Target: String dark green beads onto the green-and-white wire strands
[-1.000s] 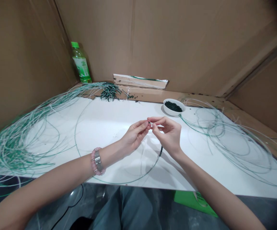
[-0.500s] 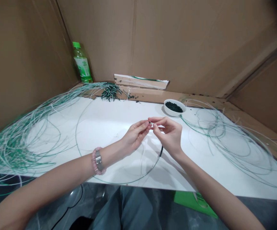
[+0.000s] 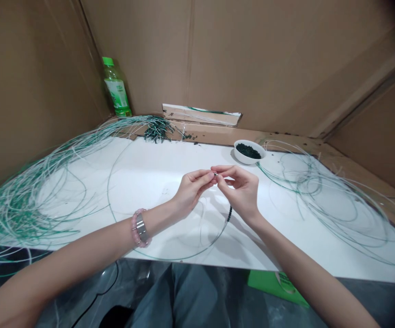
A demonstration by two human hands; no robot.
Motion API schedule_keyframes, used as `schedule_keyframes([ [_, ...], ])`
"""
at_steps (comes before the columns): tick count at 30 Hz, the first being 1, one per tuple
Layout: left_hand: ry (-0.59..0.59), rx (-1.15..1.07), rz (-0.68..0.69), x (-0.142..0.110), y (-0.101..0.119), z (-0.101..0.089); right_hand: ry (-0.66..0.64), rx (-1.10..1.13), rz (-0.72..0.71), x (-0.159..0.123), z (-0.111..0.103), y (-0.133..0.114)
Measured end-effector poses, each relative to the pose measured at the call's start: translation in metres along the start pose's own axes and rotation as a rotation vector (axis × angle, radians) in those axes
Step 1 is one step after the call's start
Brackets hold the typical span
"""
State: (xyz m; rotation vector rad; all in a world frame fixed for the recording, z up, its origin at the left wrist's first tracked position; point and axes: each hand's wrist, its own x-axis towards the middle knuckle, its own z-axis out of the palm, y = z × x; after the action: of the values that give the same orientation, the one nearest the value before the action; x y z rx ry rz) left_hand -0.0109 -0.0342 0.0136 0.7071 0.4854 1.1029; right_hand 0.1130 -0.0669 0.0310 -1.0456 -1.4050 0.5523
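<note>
My left hand [image 3: 193, 189] and my right hand [image 3: 240, 189] meet above the white table, fingertips pinching the end of a thin green wire [image 3: 170, 258]. A tiny bright bit shows at that end [image 3: 215, 174], too small to identify. Dark beads [image 3: 229, 214] sit on the wire just below my right hand, and the wire then curves in a wide loop across the table. A white bowl [image 3: 248, 152] of dark green beads stands beyond my right hand, not touching it.
Tangled green-and-white wires [image 3: 23, 205] spread at the left, with more loops [image 3: 337, 205] at the right. A heap of beaded wire ends [image 3: 157, 130] lies at the back edge. A green-capped bottle [image 3: 116, 86] stands in the corner of cardboard walls [image 3: 269, 59]. My left wrist wears a pink-beaded bracelet [image 3: 140, 228].
The whole view has shifted slightly. My hands stay pinched together on the wire end, with only small finger movement.
</note>
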Motion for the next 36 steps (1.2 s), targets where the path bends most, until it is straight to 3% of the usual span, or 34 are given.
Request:
schedule_keyframes([
  [8, -0.007, 0.172, 0.123, -0.003, 0.001, -0.002, -0.008, 0.011, 0.010, 0.000, 0.000, -0.002],
  [24, 0.032, 0.199, 0.152, 0.000, 0.004, -0.002, -0.057, 0.008, 0.078, 0.007, -0.005, -0.011],
  [36, 0.018, 0.237, 0.147, 0.001, 0.002, -0.007, -0.061, -0.096, 0.024, 0.006, -0.004, -0.009],
])
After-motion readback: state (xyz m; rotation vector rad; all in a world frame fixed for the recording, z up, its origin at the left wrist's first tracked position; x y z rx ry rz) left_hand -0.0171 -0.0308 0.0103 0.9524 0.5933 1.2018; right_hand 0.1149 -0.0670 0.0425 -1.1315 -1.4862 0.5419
